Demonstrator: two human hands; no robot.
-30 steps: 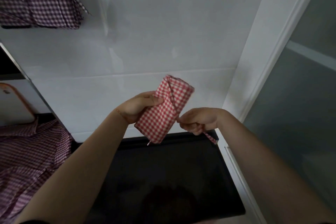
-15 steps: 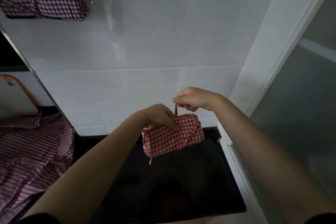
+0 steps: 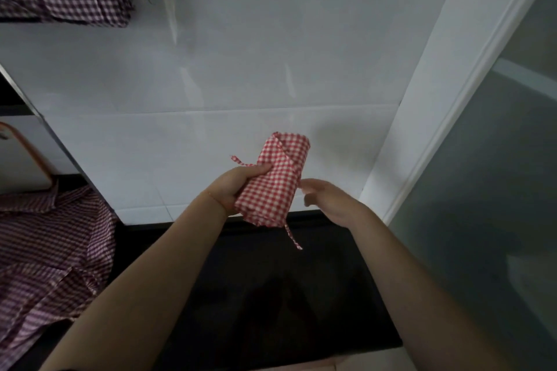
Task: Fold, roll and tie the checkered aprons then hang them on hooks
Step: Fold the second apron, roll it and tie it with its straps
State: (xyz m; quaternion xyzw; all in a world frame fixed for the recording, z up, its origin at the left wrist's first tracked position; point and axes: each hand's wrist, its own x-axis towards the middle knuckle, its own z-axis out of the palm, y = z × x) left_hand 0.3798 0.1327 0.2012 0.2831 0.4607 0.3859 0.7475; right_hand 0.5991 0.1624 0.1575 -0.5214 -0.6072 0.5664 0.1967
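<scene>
Head view: the left hand [image 3: 238,187] grips the rolled red checkered apron [image 3: 275,179], fingers curled round its lower half; the roll extends up and to the right of that hand. One tie strap [image 3: 241,160] projects above the thumb, another [image 3: 291,235] hangs below the roll. The right hand [image 3: 328,200] is open, fingers relaxed, just right of the roll, holding nothing.

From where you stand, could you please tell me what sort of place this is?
Probably a home kitchen. A glossy white tiled wall rises behind a black counter, and what looks like a cutting board leans at the left. Checkered aprons lie there too.
</scene>
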